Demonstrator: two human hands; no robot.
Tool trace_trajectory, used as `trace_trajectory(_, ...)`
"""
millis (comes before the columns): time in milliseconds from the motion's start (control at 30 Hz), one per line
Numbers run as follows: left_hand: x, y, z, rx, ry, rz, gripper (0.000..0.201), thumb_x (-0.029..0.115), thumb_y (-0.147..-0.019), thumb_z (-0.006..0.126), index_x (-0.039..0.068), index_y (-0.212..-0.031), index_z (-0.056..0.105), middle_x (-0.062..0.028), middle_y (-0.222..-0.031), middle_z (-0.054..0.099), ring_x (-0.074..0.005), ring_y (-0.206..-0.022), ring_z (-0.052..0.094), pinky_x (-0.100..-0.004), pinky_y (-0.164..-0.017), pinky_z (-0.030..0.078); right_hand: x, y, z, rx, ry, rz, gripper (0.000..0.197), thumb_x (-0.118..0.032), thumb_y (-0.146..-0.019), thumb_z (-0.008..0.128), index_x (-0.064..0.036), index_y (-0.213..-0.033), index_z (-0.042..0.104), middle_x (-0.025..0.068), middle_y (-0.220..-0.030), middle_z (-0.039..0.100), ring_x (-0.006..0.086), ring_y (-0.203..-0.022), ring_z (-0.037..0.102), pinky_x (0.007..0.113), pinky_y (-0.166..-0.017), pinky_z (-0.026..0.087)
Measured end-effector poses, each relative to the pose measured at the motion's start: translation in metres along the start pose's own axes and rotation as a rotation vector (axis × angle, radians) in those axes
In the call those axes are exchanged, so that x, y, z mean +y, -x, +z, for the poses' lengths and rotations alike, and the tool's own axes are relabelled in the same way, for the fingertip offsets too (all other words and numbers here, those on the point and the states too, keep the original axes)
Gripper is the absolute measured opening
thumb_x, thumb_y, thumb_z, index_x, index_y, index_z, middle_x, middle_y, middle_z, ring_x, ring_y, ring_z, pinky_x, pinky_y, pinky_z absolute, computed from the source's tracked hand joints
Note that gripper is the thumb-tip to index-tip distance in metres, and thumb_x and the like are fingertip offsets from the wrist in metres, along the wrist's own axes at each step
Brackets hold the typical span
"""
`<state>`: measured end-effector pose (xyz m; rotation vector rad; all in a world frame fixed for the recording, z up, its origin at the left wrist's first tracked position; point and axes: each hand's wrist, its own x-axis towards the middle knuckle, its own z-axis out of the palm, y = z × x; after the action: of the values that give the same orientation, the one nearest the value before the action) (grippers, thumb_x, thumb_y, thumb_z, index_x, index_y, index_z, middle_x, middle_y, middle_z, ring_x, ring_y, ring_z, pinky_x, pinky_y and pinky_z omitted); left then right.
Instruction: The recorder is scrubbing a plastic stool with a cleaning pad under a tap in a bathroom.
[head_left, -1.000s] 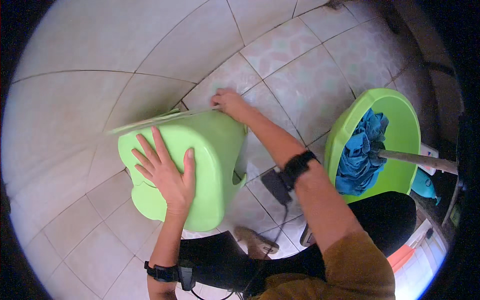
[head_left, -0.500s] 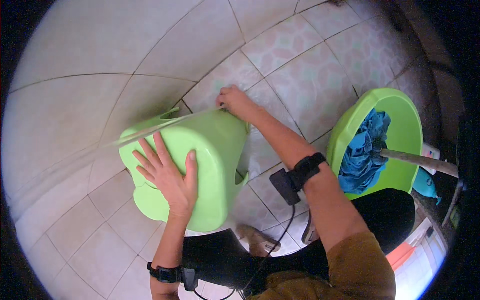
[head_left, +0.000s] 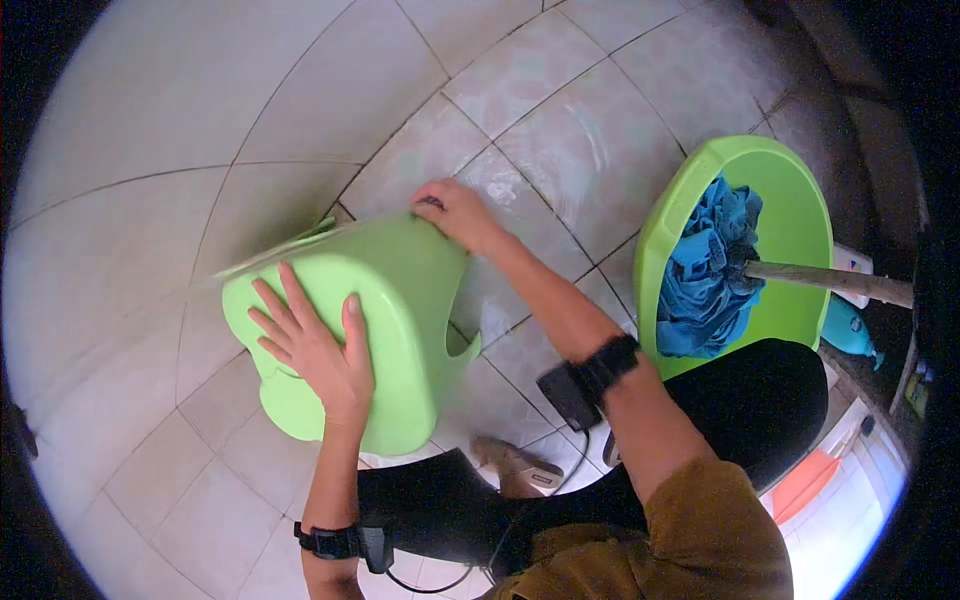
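A light green plastic stool [head_left: 400, 300] is in front of me, its scalloped seat turned toward me. My left hand [head_left: 325, 355] lies flat on that seat, fingers spread and thumb apart. At the far upper edge of the stool's side, my right hand [head_left: 455, 215] is closed with bent fingers. Under those fingers shows a small dark, rough-looking pad [head_left: 430, 202], mostly hidden by the hand. It touches or nearly touches the stool's side. Some of the stool's legs are hidden behind its body.
To the right stands a green basin [head_left: 655, 235] with a blue cloth [head_left: 705, 280] and a wooden handle [head_left: 830, 280] sticking out. Beyond it are a turquoise bottle [head_left: 848, 328] and a white container [head_left: 855, 262]. The tiled floor [head_left: 560, 150] looks wet; a tiled wall [head_left: 120, 100] rises at left.
The view has shifted slightly. My left hand keeps its place on the seat. My right hand remains at the stool's far edge, and the dark pad now shows under its fingers.
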<state>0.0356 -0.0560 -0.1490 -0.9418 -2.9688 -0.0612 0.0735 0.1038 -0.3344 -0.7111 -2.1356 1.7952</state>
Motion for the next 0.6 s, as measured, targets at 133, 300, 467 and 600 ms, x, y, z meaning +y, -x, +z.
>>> trace_trajectory(133,0.000,0.000,-0.004,0.010,0.019,-0.005,0.064,0.042,-0.090,0.044,0.016,-0.144,0.021,-0.0173,-0.149,0.013,-0.0455,-0.135,0.008,-0.0590,-0.106,0.005,-0.080,0.015,-0.011,0.014,-0.266,-0.082,0.021,-0.020,-0.082,0.058,-0.0071,-0.098,0.063,0.0126,-0.092,0.060,0.0273,-0.090,0.058,0.035,-0.081,0.046)
trace_trajectory(300,0.014,-0.001,0.003,0.001,0.051,0.009,0.064,0.042,-0.090,0.043,0.017,-0.144,0.020,-0.0171,-0.149,0.012,-0.0453,-0.135,0.007,-0.0585,-0.106,0.004,0.016,-0.006,-0.014,-0.008,0.067,0.059,0.023,-0.027,-0.080,0.057,-0.0082,-0.091,0.065,0.0141,-0.093,0.063,0.0295,-0.089,0.059,0.041,-0.082,0.045)
trace_trajectory(467,-0.006,0.003,0.002,-0.003,-0.030,-0.023,0.064,0.042,-0.090,0.043,0.016,-0.144,0.020,-0.0169,-0.150,0.011,-0.0447,-0.135,0.007,-0.0580,-0.106,0.004,-0.058,-0.003,0.001,-0.096,-0.042,-0.023,0.024,-0.029,-0.080,0.057,-0.0077,-0.089,0.066,0.0142,-0.096,0.064,0.0309,-0.090,0.059,0.042,-0.082,0.045)
trace_trajectory(600,0.005,-0.003,0.001,-0.007,0.066,0.000,0.069,0.044,-0.088,0.046,0.014,-0.144,0.021,-0.0202,-0.149,0.012,-0.0476,-0.134,0.007,-0.0597,-0.105,0.005,-0.049,-0.008,0.000,-0.073,-0.217,-0.063,0.022,-0.025,-0.082,0.058,-0.0073,-0.094,0.065,0.0126,-0.093,0.063,0.0301,-0.088,0.058,0.040,-0.080,0.044)
